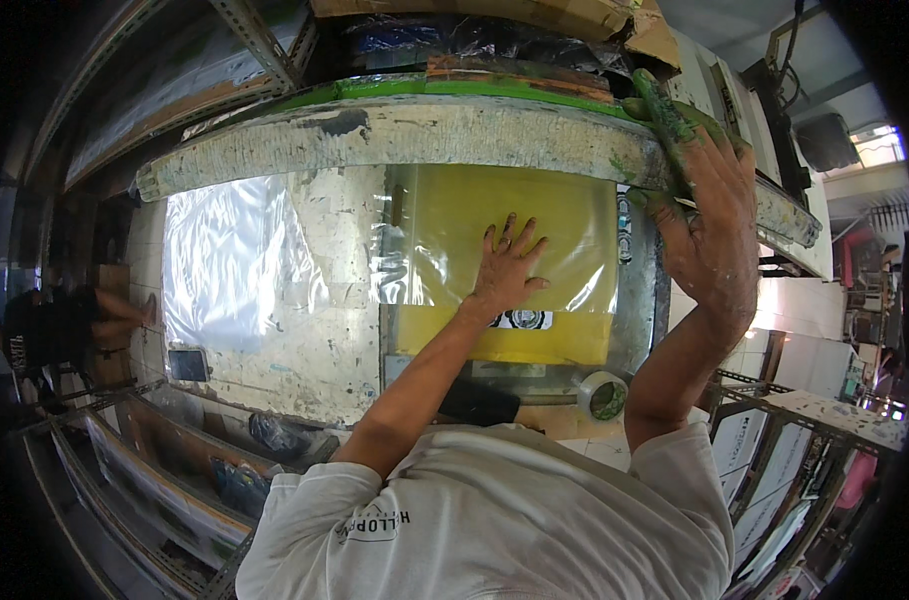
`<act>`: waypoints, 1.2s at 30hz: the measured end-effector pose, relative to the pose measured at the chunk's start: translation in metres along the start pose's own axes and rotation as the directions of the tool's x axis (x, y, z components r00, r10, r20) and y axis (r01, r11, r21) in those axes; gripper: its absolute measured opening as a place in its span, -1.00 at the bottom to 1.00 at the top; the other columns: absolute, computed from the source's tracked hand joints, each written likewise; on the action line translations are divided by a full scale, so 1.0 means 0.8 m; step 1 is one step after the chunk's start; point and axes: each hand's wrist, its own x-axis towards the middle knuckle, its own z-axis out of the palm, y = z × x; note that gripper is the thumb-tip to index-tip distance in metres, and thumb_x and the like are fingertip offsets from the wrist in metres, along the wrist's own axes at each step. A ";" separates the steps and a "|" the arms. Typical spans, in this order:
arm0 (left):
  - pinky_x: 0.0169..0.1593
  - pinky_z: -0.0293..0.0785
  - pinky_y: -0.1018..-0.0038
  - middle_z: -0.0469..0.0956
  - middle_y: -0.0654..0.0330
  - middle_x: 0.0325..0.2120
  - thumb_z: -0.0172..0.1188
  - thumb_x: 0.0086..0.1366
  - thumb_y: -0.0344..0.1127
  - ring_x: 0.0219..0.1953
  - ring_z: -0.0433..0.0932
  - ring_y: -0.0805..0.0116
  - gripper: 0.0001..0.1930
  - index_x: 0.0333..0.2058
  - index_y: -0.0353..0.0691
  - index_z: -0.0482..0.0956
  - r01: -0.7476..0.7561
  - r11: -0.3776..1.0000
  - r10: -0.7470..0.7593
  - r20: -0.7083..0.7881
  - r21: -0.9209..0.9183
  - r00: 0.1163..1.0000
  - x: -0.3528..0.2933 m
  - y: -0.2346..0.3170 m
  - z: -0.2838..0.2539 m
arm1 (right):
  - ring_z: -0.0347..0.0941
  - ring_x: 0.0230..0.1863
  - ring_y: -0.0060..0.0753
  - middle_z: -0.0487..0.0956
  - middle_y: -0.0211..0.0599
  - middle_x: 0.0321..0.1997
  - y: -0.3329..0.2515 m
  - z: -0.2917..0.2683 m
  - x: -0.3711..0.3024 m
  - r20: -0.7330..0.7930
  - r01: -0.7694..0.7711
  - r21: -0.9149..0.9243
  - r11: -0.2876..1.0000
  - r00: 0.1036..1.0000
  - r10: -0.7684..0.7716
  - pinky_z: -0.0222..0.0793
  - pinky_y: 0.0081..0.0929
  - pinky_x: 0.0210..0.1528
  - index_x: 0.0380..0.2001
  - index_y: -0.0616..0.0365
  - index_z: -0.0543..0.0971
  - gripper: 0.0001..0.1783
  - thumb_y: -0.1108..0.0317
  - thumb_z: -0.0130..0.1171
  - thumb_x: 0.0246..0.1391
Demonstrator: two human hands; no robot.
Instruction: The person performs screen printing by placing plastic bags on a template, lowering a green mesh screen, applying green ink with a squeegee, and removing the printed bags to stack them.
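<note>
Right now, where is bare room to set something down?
Spotted tabletop lies bare between clear plastic sheets and the yellow surface, and right of the dark square. Crowded: under the left hand, and where the right hand grips the pale bar.

Glossy plastic and rough crust on a worn bench (344,350).
Near its left edge we see clear plastic film (234,260), glossy and wrinkled; toward its right edge, a smooth yellow sheet (449,345) with a semi-gloss look, partly under a shiny transparent overlay (429,260). Along the far edge we note a long bar (424,135) with a rough, crackled coating that hides its material. Beyond it lie crinkled glossy black plastic (494,38) and matt brown cardboard (534,10). At the near edge we find a smooth tape roll (587,392) and a matt cloth shirt (534,520).
</note>
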 end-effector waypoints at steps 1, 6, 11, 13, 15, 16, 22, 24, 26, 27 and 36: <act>0.29 -0.27 -0.11 -0.03 0.10 0.32 0.17 0.08 0.17 0.36 -0.18 -0.04 -0.29 0.18 -0.01 0.32 0.010 1.000 -0.010 -0.002 0.005 1.000 -0.003 -0.003 0.000 | 0.33 -0.01 0.11 0.48 0.06 -0.07 0.000 0.004 0.001 0.001 0.005 0.008 1.000 1.000 -0.005 0.10 -0.07 0.03 -0.05 0.30 0.45 -0.44 0.47 0.20 -0.26; 0.28 -0.26 -0.11 -0.03 0.09 0.32 0.14 0.12 0.16 0.36 -0.17 -0.06 -0.30 0.19 -0.02 0.30 -0.023 1.000 0.023 0.011 -0.013 1.000 -0.001 0.009 0.002 | 0.32 0.02 0.11 0.48 0.05 -0.06 -0.004 -0.007 -0.004 0.021 -0.043 0.002 0.999 0.999 0.043 0.10 -0.06 0.04 -0.02 0.27 0.45 -0.43 0.45 0.22 -0.24; 0.30 -0.27 -0.08 0.01 0.09 0.31 0.12 0.13 0.15 0.36 -0.15 -0.05 -0.31 0.19 -0.03 0.30 -0.022 1.000 0.022 -0.020 -0.016 1.000 -0.004 0.012 -0.003 | 0.32 0.03 0.09 0.48 0.03 -0.05 -0.002 -0.005 -0.003 -0.016 -0.012 0.002 1.000 1.000 0.012 0.10 -0.06 0.04 -0.03 0.27 0.45 -0.42 0.46 0.22 -0.26; 0.29 -0.26 -0.09 0.01 0.08 0.30 0.12 0.13 0.14 0.35 -0.13 -0.06 -0.32 0.18 -0.04 0.30 -0.022 1.000 0.022 -0.040 -0.009 0.999 -0.007 0.007 -0.007 | 0.32 0.02 0.08 0.48 0.03 -0.05 -0.003 0.001 -0.002 -0.026 0.006 0.018 1.000 1.000 -0.006 0.10 -0.07 0.04 -0.03 0.28 0.44 -0.42 0.46 0.22 -0.27; 0.28 -0.24 -0.11 0.01 0.07 0.30 0.13 0.13 0.14 0.35 -0.12 -0.06 -0.32 0.19 -0.03 0.30 -0.045 0.999 0.044 -0.066 -0.027 0.997 -0.005 0.006 -0.014 | 0.32 0.02 0.08 0.48 0.02 -0.05 -0.003 -0.002 -0.003 -0.017 -0.009 0.008 1.000 1.000 0.009 0.10 -0.07 0.04 -0.03 0.29 0.44 -0.41 0.46 0.22 -0.28; 0.28 -0.23 -0.12 0.01 0.07 0.31 0.14 0.12 0.13 0.35 -0.12 -0.06 -0.31 0.19 -0.03 0.29 -0.053 0.998 0.049 -0.086 -0.044 0.995 -0.008 0.000 -0.021 | 0.32 0.02 0.09 0.48 0.02 -0.05 -0.005 -0.003 -0.003 -0.013 -0.012 0.009 1.000 1.000 0.012 0.10 -0.07 0.04 -0.03 0.29 0.44 -0.41 0.46 0.22 -0.28; 0.26 -0.25 -0.18 0.02 0.07 0.31 0.33 -0.16 0.22 0.35 -0.13 -0.07 -0.07 0.20 -0.02 0.27 0.157 0.988 -0.156 -0.063 0.013 0.986 -0.055 -0.045 -0.110 | 0.33 -0.01 0.08 0.48 0.03 -0.05 -0.008 -0.003 -0.008 0.006 -0.045 0.017 0.999 0.999 0.045 0.08 -0.09 0.04 -0.05 0.29 0.44 -0.42 0.47 0.22 -0.28; 0.27 -0.28 -0.18 0.00 0.07 0.31 0.38 -0.27 0.23 0.36 -0.15 -0.07 0.01 0.21 -0.01 0.26 0.234 0.971 -0.236 0.039 0.052 0.971 -0.067 -0.049 -0.115 | 0.33 -0.02 0.08 0.48 0.04 -0.05 -0.007 0.001 -0.008 -0.021 -0.014 0.007 1.000 1.000 0.014 0.08 -0.09 0.03 -0.06 0.29 0.45 -0.44 0.47 0.22 -0.28; 0.29 -0.33 -0.16 -0.04 0.06 0.32 0.43 -0.36 0.20 0.37 -0.20 -0.06 0.08 0.23 0.01 0.24 0.273 0.960 -0.279 0.127 0.061 0.952 -0.074 -0.055 -0.104 | 0.34 -0.02 0.07 0.48 0.04 -0.05 -0.005 -0.003 -0.008 -0.002 -0.030 0.013 0.999 1.000 0.030 0.08 -0.10 0.03 -0.06 0.29 0.45 -0.44 0.48 0.22 -0.27; 0.30 -0.34 -0.16 -0.05 0.07 0.33 0.43 -0.37 0.20 0.37 -0.22 -0.05 0.09 0.23 0.01 0.23 0.266 0.962 -0.271 0.112 0.059 0.956 -0.074 -0.058 -0.098 | 0.34 -0.02 0.07 0.48 0.04 -0.05 -0.005 -0.006 -0.008 0.009 -0.041 0.011 0.999 0.999 0.041 0.08 -0.10 0.02 -0.06 0.30 0.45 -0.44 0.48 0.22 -0.27; 0.30 -0.38 -0.18 -0.09 0.09 0.34 0.45 -0.40 0.19 0.38 -0.25 -0.05 0.11 0.23 -0.01 0.23 0.254 0.966 -0.256 0.045 0.050 0.966 -0.077 -0.070 -0.077 | 0.33 0.00 0.08 0.48 0.03 -0.04 -0.008 -0.005 -0.006 0.009 -0.046 0.052 0.998 0.999 0.045 0.06 -0.07 0.07 -0.06 0.30 0.45 -0.45 0.48 0.20 -0.27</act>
